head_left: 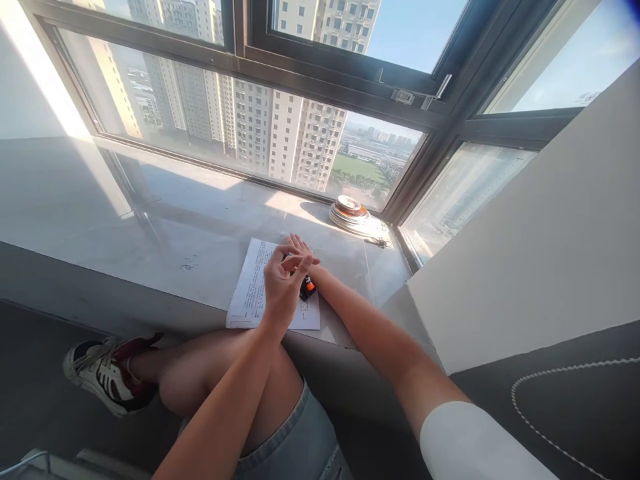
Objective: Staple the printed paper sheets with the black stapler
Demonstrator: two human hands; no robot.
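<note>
Sheets of printed paper (245, 293) lie on the window sill in front of me. My left hand (283, 280) is raised over the paper, its fingers bent and apart, with nothing visible in them. The thumb tip appears close to my right wrist; whether they touch, I cannot tell. Behind it, my right hand (299, 245) rests palm down by the paper's far edge, fingers stretched out. A small black object with an orange patch (308, 288) sits on the paper, partly hidden by my left hand; its kind is unclear.
A stack of round dishes (349, 212) stands by the window corner, a small dark tangled item (377, 242) beside it. Window frames (340, 87) rise behind the sill (165, 233). A slanted wall (525, 233) bounds the right side, with a beaded cord (515, 393) below.
</note>
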